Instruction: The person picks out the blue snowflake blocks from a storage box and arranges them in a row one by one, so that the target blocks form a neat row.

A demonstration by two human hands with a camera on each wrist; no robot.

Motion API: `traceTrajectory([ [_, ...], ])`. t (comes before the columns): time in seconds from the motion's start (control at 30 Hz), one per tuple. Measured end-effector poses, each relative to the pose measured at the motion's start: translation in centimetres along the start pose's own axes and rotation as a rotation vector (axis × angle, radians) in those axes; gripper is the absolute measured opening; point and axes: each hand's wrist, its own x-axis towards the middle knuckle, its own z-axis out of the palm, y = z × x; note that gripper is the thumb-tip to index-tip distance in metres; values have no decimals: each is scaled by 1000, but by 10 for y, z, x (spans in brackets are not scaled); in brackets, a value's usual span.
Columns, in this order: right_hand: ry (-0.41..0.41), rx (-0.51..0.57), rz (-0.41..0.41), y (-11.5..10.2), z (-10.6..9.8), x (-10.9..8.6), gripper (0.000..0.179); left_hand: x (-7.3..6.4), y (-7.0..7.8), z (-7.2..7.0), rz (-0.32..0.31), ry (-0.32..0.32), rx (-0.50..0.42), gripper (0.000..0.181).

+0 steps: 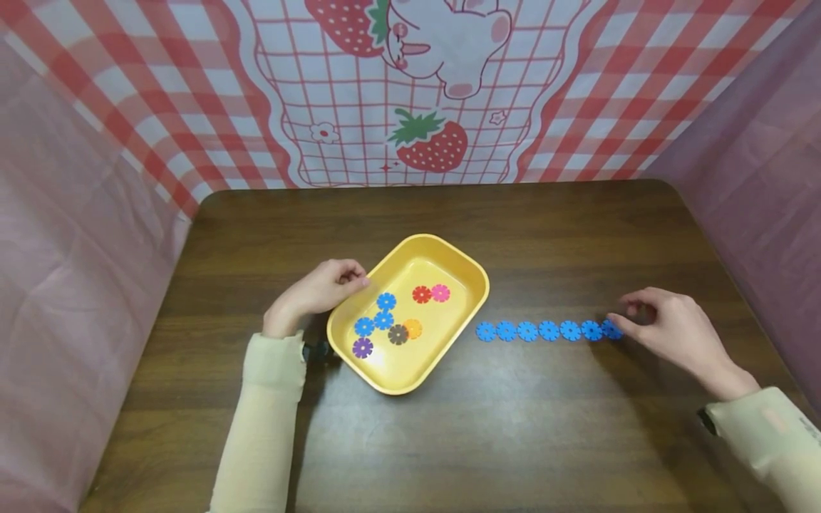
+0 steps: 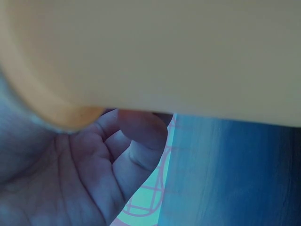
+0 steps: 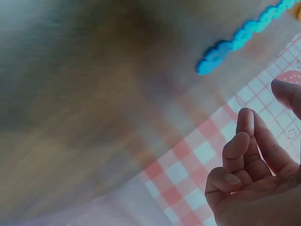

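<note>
A row of several blue notched plastic snowflake discs (image 1: 548, 330) lies on the table to the right of the tray. My right hand (image 1: 673, 331) is at the row's right end, thumb and fingertips overlapping the last disc in the head view. In the right wrist view, the right hand (image 3: 254, 165) has its fingers loosely bent and thumb apart, nothing between them, with the blue row (image 3: 244, 35) beyond. Beside the yellow tray (image 1: 471, 265), my left hand (image 1: 323, 288) has loosely curled fingers, fingertips right at the rim. The tray wall (image 2: 155, 56) partly hides those fingers.
Inside the tray lie more snowflake discs: several blue ones (image 1: 383, 320), a purple one (image 1: 362, 348), a brown one (image 1: 398, 334), an orange one (image 1: 413, 328), a red one (image 1: 421, 294) and a pink one (image 1: 440, 293). A checked strawberry cloth (image 1: 430, 142) hangs behind the wooden table (image 1: 513, 442).
</note>
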Motion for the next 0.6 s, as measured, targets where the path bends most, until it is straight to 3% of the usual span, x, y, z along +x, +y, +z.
traceTrajectory([
  [0.37, -22, 105, -43, -33, -2, 31, 26, -1, 1, 0, 11, 5, 9, 22],
  [0.6, -67, 134, -114, -62, -1, 54, 29, -2, 1, 0, 14, 11, 14, 23],
])
